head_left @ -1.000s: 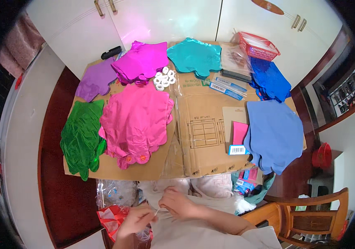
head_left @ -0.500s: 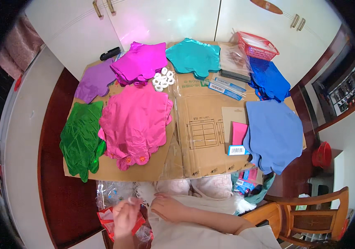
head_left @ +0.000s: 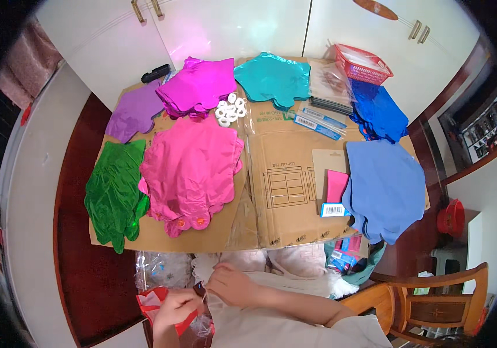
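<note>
My left hand (head_left: 177, 305) is low in the view, in front of the cardboard's near edge, its fingers closed in a pinch. Just to its right, my right hand (head_left: 232, 285) is closed as well, knuckles up, over the pale cloth on my lap. A thin white strand (head_left: 205, 294) shows between the two hands; it seems to run from one to the other, though the fingers cover its ends. Beneath the left hand lies a red and white plastic bag (head_left: 149, 300). Clear plastic packaging (head_left: 161, 269) sits behind it.
Flat foil balloon-like pieces in pink (head_left: 193, 168), green (head_left: 115, 194), magenta (head_left: 199, 84), teal (head_left: 274, 78) and dull blue (head_left: 385, 188) ring the cardboard (head_left: 277, 145). White ribbon rolls (head_left: 231, 110) and a red basket (head_left: 364, 64) stand farther back. A wooden chair (head_left: 440, 301) is at right.
My left hand has come down and turned, from raised fingers to a pinch beside the right hand. My right hand has shifted slightly. The things on the cardboard have stayed put.
</note>
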Demonstrator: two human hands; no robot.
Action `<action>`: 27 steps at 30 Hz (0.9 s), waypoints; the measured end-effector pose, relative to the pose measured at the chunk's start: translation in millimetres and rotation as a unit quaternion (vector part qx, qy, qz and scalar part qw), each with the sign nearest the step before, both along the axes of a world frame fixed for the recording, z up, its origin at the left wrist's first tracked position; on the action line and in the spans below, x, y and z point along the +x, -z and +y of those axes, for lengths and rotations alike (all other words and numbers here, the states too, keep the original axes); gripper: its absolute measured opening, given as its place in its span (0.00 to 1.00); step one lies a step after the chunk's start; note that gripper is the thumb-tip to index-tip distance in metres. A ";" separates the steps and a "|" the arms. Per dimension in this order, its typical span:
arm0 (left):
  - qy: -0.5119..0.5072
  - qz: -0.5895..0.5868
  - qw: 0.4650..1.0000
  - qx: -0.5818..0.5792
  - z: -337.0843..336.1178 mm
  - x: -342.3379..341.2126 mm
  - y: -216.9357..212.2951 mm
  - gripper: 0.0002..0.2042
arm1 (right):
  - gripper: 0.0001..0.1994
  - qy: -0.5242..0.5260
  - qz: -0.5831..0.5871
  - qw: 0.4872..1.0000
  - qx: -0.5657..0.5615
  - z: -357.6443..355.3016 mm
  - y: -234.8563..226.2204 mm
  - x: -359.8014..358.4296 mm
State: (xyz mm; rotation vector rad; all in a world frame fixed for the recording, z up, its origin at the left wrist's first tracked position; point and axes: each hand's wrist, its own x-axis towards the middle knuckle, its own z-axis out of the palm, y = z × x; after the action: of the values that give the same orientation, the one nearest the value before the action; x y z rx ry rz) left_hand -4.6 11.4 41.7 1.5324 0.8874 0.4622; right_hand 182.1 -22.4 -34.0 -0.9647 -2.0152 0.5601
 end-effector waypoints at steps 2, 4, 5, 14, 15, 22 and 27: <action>-0.060 -0.252 0.943 -0.211 -3.7 -10.0 14.7 0.08 | 0.07 -0.006 -0.032 0.999 -0.013 0.2 9.4 -3.1; -0.201 -0.328 0.904 -0.187 -6.5 6.5 16.4 0.08 | 0.07 -0.013 -0.011 1.000 -0.012 -7.0 10.3 -11.7; -0.296 -0.267 0.907 -0.137 -8.4 23.9 9.5 0.08 | 0.07 -0.018 -0.001 1.000 -0.011 -9.0 9.7 -14.5; -0.295 -0.349 0.848 -0.268 -11.0 18.5 7.8 0.05 | 0.07 -0.010 -0.069 0.997 -0.011 -6.3 8.6 -4.4; -0.317 -0.215 0.910 -0.162 -8.2 24.7 10.6 0.07 | 0.06 -0.010 -0.042 0.999 -0.026 -6.9 6.9 -4.7; -0.080 -0.327 0.909 -0.248 -5.4 3.6 19.1 0.08 | 0.06 -0.040 0.078 0.990 -0.109 0.3 6.3 9.4; -0.276 -0.477 0.783 -0.288 3.9 29.4 14.1 0.10 | 0.06 -0.021 0.135 0.976 -0.168 -9.6 8.0 1.9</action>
State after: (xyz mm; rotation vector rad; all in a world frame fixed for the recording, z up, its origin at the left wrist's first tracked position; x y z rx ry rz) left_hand 24.8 15.3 27.5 0.3066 0.5395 1.1393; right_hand 184.0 -32.0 -42.0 -0.9837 -1.7307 1.0233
